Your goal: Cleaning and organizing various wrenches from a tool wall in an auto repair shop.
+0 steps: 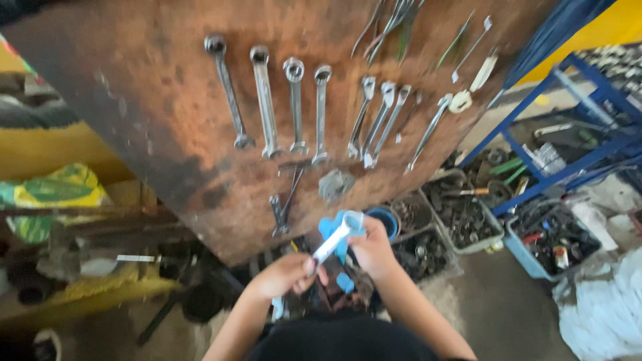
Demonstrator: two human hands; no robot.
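A silver combination wrench point(336, 237) is gripped between both hands, in front of a rusty brown board point(154, 100). My left hand point(284, 274) holds its lower end. My right hand point(371, 249) holds the upper end together with a blue cloth point(331, 227) wrapped around the wrench head. On the board above hang several wrenches in a row point(294, 107), from long ones at the left to shorter ones at the right. Two small wrenches point(281, 210) hang lower down, just above my hands.
Grey trays of metal parts point(461, 214) and a blue bin point(548, 241) stand on the floor at the right, under a blue metal rack point(582, 107). A blue round container point(386, 219) sits behind my right hand. Yellow-green bags point(53, 190) lie at the left.
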